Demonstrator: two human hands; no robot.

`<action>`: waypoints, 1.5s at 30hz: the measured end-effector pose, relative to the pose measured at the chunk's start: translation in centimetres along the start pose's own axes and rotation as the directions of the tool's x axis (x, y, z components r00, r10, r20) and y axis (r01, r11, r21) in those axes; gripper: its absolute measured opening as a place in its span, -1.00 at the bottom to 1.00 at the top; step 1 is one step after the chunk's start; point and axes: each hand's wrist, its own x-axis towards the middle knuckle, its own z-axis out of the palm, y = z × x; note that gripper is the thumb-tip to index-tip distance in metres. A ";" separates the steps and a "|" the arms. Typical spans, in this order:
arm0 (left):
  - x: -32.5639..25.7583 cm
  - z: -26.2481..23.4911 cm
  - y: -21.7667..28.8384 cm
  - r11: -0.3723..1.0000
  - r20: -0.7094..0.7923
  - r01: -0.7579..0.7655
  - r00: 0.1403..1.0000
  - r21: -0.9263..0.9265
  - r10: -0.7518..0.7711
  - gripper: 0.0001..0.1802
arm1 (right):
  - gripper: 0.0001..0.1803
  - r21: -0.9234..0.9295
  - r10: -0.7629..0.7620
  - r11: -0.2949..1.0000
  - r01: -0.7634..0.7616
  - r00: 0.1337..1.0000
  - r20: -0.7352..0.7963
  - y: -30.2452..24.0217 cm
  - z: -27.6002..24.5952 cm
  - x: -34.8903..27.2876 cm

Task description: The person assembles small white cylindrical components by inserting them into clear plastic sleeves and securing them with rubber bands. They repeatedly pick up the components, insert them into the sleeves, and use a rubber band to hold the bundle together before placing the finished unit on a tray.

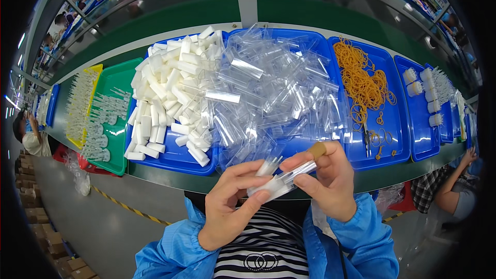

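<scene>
My left hand point(230, 201) and my right hand point(330, 181) meet in front of my chest, both gripping a small white piece inside a clear plastic sleeve point(279, 180). My right forefinger wears a tan bandage near its tip. Just beyond my hands a blue tray point(170, 163) carries a heap of white rectangular pieces point(170, 93) on the left and a pile of clear plastic sleeves point(274, 88) on the right.
A second blue tray point(400, 129) holds orange rubber bands point(364, 82). Further right, blue trays hold bundled white parts point(431, 90). To the left, green point(116, 80) and yellow trays carry pale plastic parts. Other people sit at both sides.
</scene>
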 end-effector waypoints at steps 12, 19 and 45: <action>0.7 0.8 0.3 0.915 -0.020 -0.183 0.979 0.359 0.204 -0.72 | -0.67 -0.369 -0.158 0.920 0.128 0.986 -0.053 -0.2 0.4 -1.1; 0.7 1.4 0.4 0.950 -0.013 -0.153 0.987 0.273 0.162 -0.66 | -0.63 -0.355 -0.165 0.921 0.158 0.986 0.012 -0.5 0.1 -0.4; 1.7 0.7 1.8 0.786 0.343 0.559 0.816 -0.263 -0.466 -0.50 | -0.24 -0.725 -0.257 0.563 0.397 0.918 0.303 -2.7 0.0 0.2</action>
